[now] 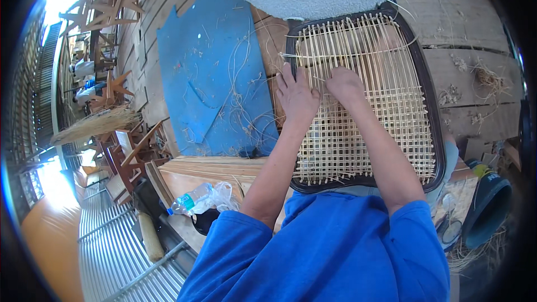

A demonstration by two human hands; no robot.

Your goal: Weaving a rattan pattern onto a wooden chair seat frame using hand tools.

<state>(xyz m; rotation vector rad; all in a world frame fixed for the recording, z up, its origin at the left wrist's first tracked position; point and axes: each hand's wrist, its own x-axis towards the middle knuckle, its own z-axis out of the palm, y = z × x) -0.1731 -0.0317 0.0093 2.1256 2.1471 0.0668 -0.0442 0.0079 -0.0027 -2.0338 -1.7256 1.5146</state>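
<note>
- We see a woven cane panel (338,140) set in a dark frame (439,145); this frame is our landmark. The weave is close-checked in its near part, while mostly lengthwise strands fill its far part.
- Our left hand (299,98) lies over the left rail of the frame, fingers loosely spread and the hand unclosed, fingertips at the rail and thumb toward the cane.
- Our right hand (344,85) is just beside it, inside the frame, fingers curled down onto the lengthwise strands. We cannot tell whether its fingertips pinch a strand.
- Beyond both hands, we see a pale loose strand (358,54) crossing the far part of the frame.
- Left of the frame, we have a blue sheet (218,61) strewn with thin cane offcuts.
- Left of the frame's near end, we notice a clear bottle (183,204) with a blue-green label, its print too small for us to read.
- Right of the frame's near end, we see pale lettering, partly in view, on a dark round-mouthed container (486,207).
</note>
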